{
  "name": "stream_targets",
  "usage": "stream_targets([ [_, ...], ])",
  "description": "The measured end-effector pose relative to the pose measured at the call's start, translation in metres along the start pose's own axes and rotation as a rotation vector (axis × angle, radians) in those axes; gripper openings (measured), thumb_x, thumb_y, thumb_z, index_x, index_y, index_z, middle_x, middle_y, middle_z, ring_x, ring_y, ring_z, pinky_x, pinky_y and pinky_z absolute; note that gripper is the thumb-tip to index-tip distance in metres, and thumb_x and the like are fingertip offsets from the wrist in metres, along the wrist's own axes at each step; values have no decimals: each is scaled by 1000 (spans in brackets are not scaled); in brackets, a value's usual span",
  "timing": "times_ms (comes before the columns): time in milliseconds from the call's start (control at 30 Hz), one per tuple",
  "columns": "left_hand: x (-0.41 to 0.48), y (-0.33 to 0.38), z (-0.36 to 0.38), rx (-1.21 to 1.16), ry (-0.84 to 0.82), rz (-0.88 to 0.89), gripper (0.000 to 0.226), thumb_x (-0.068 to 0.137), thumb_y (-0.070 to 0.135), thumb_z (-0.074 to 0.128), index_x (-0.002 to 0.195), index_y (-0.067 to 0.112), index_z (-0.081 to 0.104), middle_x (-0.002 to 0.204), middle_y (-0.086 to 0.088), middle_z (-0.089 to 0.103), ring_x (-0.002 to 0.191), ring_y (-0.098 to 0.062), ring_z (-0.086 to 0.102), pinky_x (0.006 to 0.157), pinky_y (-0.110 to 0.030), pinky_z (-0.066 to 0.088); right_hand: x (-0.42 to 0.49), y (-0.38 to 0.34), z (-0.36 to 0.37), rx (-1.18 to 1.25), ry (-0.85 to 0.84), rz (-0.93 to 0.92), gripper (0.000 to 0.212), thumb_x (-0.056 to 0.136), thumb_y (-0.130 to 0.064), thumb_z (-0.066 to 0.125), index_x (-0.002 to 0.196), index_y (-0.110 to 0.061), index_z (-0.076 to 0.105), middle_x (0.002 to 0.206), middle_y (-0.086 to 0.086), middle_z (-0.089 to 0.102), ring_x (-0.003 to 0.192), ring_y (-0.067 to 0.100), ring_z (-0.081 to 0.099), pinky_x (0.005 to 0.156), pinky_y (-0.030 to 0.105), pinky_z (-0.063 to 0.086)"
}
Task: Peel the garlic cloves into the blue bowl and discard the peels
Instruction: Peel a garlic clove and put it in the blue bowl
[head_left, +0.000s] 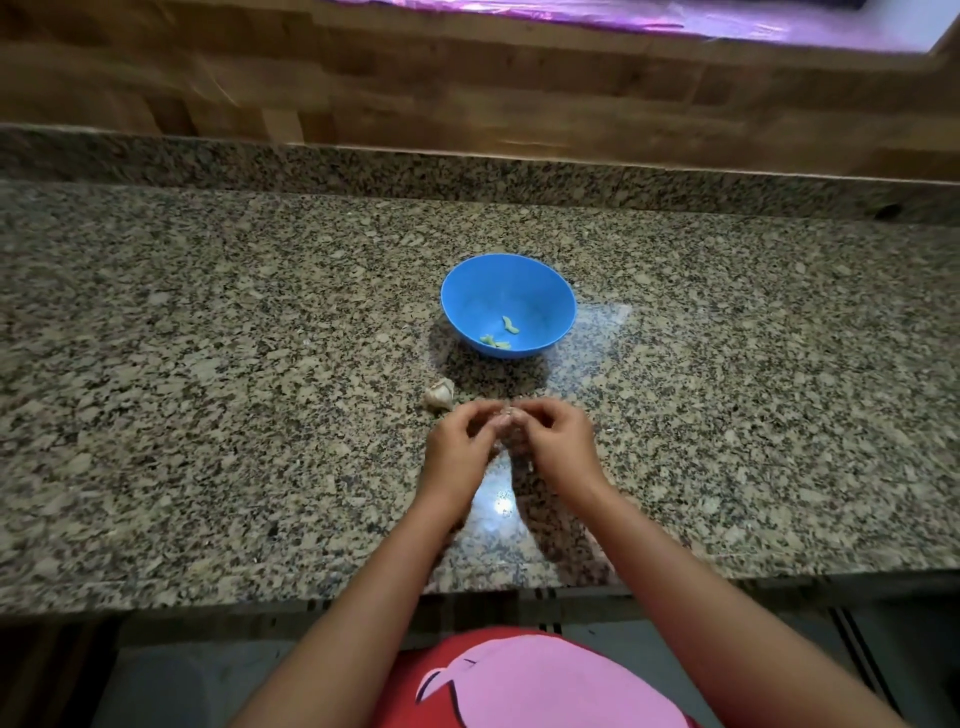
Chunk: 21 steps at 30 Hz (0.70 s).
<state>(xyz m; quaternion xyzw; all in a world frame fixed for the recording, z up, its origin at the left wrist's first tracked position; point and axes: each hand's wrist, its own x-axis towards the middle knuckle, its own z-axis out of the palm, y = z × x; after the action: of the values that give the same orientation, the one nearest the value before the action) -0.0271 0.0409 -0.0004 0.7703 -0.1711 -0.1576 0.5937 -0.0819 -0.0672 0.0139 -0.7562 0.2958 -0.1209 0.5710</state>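
One clove (505, 414) pinched between left hand (458, 442) and right hand (555, 441); one bowl (470, 291).

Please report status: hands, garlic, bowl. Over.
Left hand and right hand both pinch one garlic clove. Blue bowl holds peeled pieces. Spare garlic beside, path clear.

Both my hands met over the granite counter (208, 364), pinching one garlic clove (506, 415).

My left hand (457, 441) and right hand (553, 441) held the small, blurred clove between curled fingertips, just beside a papery garlic bulb (440, 393) lying on the stone. Beyond them stood the blue bowl (540, 280), upright, with a few pale peeled cloves (510, 325) on its bottom.
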Motion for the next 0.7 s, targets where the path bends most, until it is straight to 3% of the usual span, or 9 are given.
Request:
stream_targets([
  [100, 3, 4, -1, -189, 44, -90, 6, 84, 16, 69, 90, 16, 69, 85, -1, 72, 81, -15, 68, 71, -27, 56, -9, -12, 3, 368, -61, 108, 15, 91, -1, 54, 93, 0, 69, 74, 9, 68, 60, 12, 61, 60, 22, 55],
  [233, 5, 17, -6, -305, 43, -97, 6, 79, 8, 72, 80, 12, 68, 77, -3, 69, 72, -16, 65, 64, -25, 55, -13, -23, -9, 712, -164, 237, 11, 88, 2, 56, 84, 0, 66, 70, 10, 69, 59, 16, 64, 61, 24, 57],
  [433, 6, 25, -4, -323, -14, -45, 7, 83, 7, 67, 81, 11, 62, 75, -1, 63, 70, -9, 60, 68, -21, 51, -9, -30, -20, 731, -195, 321, 8, 84, 3, 60, 84, 0, 67, 70, 9, 68, 63, 16, 65, 58, 24, 57],
  [600, 9, 21, 1, -156, -15, 25, 15, 89, 9, 59, 78, 19, 56, 81, -2, 58, 75, -14, 56, 69, -31, 51, -11, -29, -10, 769, -91, 306, 9, 85, 5, 58, 83, 0, 65, 65, 5, 69, 58, 12, 63, 52, 20, 52],
  [700, 8, 23, 3, -61, -5, 72, 22, 92, 9, 55, 77, 24, 52, 91, -3, 54, 81, -17, 57, 67, -23, 52, -14, -29, -2, 876, -25, 328, 11, 86, 7, 55, 83, 2, 63, 67, 9, 67, 58, 13, 62, 51, 21, 53],
])
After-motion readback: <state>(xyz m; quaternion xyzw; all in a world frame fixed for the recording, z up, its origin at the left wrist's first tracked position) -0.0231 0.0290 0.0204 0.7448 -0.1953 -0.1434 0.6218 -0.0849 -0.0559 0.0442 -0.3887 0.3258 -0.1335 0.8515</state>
